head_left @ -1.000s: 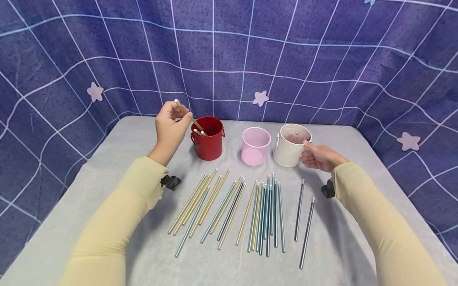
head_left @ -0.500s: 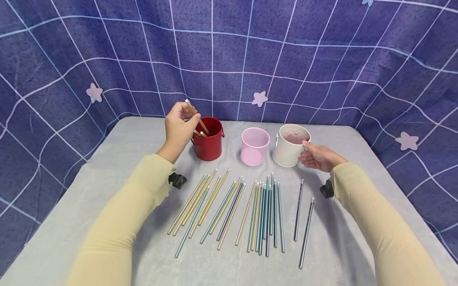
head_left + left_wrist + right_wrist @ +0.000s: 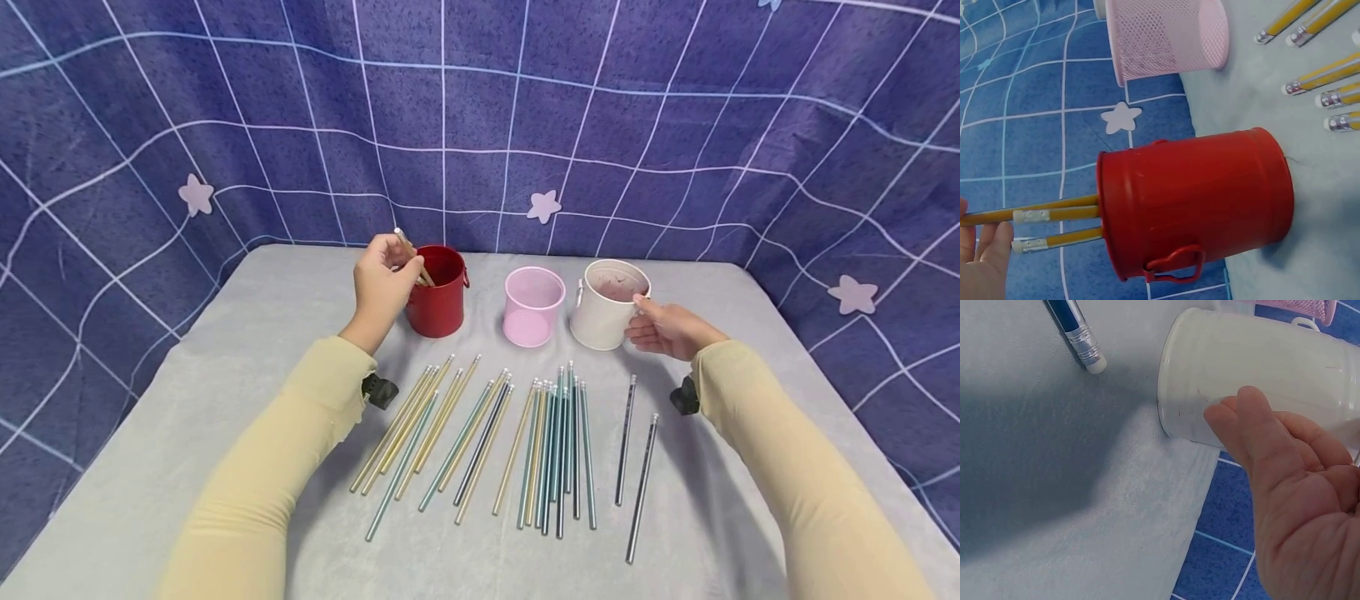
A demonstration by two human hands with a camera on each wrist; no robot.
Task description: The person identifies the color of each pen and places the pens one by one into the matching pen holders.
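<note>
My left hand (image 3: 384,283) pinches a yellow pencil (image 3: 403,240), eraser end up, its lower part inside the red bucket (image 3: 437,312). In the left wrist view two more yellow pencils (image 3: 1075,238) stick out of that bucket, erasers outward. My right hand (image 3: 675,329) holds the white bucket (image 3: 600,323) at its right side, thumb by the rim and handle. The right wrist view shows its fingers (image 3: 1257,419) curled against the bucket's wall. Between the two buckets stands a pink mesh cup (image 3: 529,323).
Several yellow, teal and dark blue pencils (image 3: 558,467) lie in rows on the grey cloth-covered table (image 3: 225,333), erasers pointing away from me. Two dark pencils (image 3: 643,492) lie apart on the right. A blue grid-patterned curtain (image 3: 480,108) hangs behind the table.
My left hand has moved right and then down, lowering the pencil deeper into the red bucket. My right hand stays at the white bucket.
</note>
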